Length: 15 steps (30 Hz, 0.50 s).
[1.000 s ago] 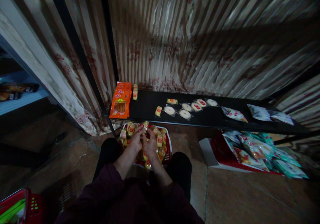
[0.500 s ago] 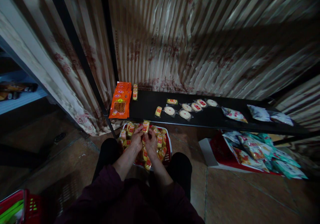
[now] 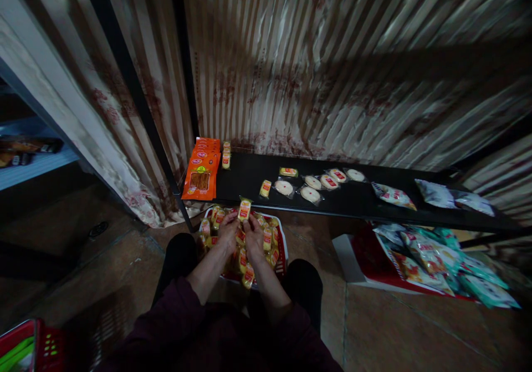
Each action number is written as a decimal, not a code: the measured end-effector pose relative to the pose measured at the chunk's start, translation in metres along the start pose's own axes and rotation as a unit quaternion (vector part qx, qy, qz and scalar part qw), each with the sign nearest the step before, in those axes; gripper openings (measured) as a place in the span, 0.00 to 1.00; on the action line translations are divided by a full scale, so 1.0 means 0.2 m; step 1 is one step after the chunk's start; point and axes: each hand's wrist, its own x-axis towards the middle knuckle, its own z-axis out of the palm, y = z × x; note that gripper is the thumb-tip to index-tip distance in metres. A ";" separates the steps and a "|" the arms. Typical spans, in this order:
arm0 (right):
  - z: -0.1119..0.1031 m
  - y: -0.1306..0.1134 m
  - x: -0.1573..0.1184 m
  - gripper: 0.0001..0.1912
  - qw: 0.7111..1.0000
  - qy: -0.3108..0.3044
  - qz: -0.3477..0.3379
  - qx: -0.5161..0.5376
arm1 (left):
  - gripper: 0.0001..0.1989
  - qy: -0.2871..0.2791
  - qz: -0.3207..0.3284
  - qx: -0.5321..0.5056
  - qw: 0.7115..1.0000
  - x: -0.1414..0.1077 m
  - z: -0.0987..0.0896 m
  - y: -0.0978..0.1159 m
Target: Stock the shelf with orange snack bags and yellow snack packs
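A: What are the hands doing?

B: The left hand [image 3: 227,231] and right hand [image 3: 254,237] are pinching 1 wrapped yellow snack cake [image 3: 245,209] between them, narrowed at its near end, above the near-left basket [image 3: 284,240].

A: Which step are you seeing?

B: I'm judging it a holding step, the printed side facing up. Moving it is probably calling for a light pinch, to avoid squashing.

A: What are you counting?

B: On the black shelf [image 3: 245,171], 6 round white cakes [image 3: 310,194] are lying mid-length, with 2 loose yellow cakes [image 3: 265,188] to their left. At least 2 more [image 3: 226,160] are sitting far left, beside orange packets [image 3: 199,181]. On the right, 3 snack bags [image 3: 434,193] are lying. The packets and basketed cakes [image 3: 248,276] are overlapping too much for counting.
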 end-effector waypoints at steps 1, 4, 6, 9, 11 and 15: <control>0.01 0.00 0.00 0.19 1.000 -0.001 -0.001 0.003 | 0.10 0.004 0.002 0.005 1.000 0.01 0.00 0.00; 0.02 -0.01 0.01 0.19 1.000 0.000 0.002 0.014 | 0.10 0.009 0.014 0.017 1.000 0.02 -0.01 0.00; 0.03 -0.01 0.02 0.20 1.000 0.003 0.009 0.015 | 0.09 0.009 0.023 0.024 0.999 0.03 -0.02 0.00; 0.03 -0.01 0.04 0.19 1.000 -0.003 -0.001 -0.013 | 0.08 0.011 0.028 0.038 0.999 0.04 -0.02 0.00; 0.03 0.00 0.05 0.18 0.999 -0.006 -0.021 -0.039 | 0.08 0.015 0.033 0.054 0.998 0.05 -0.02 0.01; 0.04 0.01 0.08 0.18 0.998 0.005 -0.030 -0.063 | 0.07 0.017 0.051 0.074 0.996 0.08 -0.02 0.03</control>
